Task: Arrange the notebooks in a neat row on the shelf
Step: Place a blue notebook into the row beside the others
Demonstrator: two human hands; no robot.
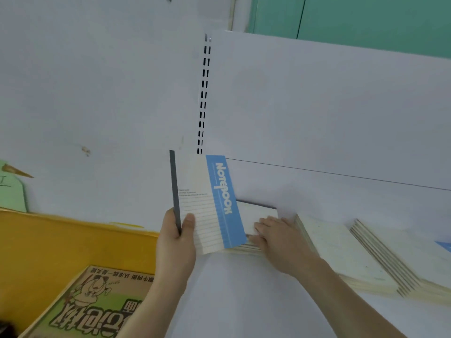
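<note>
Left hand [177, 236] grips an upright notebook [207, 203], thumb and fingers clamped on its spine edge. Right hand [275, 236] lies flat, fingers straight, apparently pressing a notebook stack [256, 213] on the shelf [244, 289].

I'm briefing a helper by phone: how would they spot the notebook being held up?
Find the white shelf beside the yellow bin. At its left end, the left hand grips a cream lined notebook with a blue "Notebook" band. It alone stands upright; the other notebook stacks lie flat.
</note>
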